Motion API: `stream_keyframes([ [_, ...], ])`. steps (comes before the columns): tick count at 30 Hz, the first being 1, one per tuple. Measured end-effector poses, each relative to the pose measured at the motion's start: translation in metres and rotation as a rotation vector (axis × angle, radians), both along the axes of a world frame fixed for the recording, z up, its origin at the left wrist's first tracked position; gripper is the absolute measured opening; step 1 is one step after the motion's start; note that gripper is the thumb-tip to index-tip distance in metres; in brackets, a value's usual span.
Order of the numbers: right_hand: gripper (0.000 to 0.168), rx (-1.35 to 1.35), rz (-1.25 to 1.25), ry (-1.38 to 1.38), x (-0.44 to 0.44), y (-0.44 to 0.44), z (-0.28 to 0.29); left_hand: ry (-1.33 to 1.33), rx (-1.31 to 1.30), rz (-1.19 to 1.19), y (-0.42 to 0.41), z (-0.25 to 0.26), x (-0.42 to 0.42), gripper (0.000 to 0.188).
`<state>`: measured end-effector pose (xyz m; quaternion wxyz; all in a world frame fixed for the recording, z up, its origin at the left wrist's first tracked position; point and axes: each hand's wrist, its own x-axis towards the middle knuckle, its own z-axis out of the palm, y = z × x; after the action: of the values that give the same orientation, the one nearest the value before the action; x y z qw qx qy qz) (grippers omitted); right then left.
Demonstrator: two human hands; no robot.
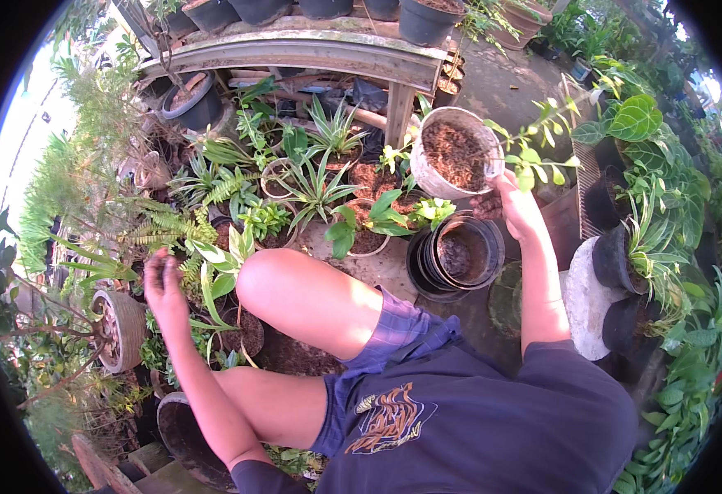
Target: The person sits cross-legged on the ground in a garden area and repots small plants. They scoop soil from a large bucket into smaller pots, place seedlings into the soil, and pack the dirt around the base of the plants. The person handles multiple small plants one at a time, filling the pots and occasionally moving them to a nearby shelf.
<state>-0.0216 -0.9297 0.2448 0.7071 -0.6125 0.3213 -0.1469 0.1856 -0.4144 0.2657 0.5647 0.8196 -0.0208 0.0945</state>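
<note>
My right hand grips the rim of a stained white plastic pot. Brown, crumbly potting mix partly fills this pot, which is tilted so that its mouth faces me. Just below it stands a stack of black plastic pots, the top one with dark residue inside. Over at the left, my left hand is raised beside fern fronds, its fingers curled and dirty with soil. Whether anything small is between those fingers cannot be made out.
Potted spider plants and a broad-leaved seedling stand close before my knee. A wooden bench holds black pots at the back. At the left is a ribbed pot; a large dark pot sits by my left arm.
</note>
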Motion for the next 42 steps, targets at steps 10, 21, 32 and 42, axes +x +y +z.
stream_keyframes([
  [10, 0.022, 0.072, -0.060, -0.077, 0.019, 0.017, -0.023, 0.280, -0.181, 0.064, 0.017, -0.062, 0.030, 0.029],
  [21, 0.021, 0.397, 0.440, 0.182, 0.121, 0.171, -0.158, 0.248, -0.272, 0.176, 0.052, -0.055, 0.018, 0.030],
  [32, 0.025, 0.536, 0.345, 0.550, 0.162, 0.257, -0.349, 0.166, -0.370, 0.333, 0.118, -0.026, -0.039, 0.030],
  [42, 0.027, 0.441, 0.193, 0.549, 0.169, 0.280, -0.377, 0.134, -0.370, 0.397, 0.148, -0.020, -0.070, 0.029],
])
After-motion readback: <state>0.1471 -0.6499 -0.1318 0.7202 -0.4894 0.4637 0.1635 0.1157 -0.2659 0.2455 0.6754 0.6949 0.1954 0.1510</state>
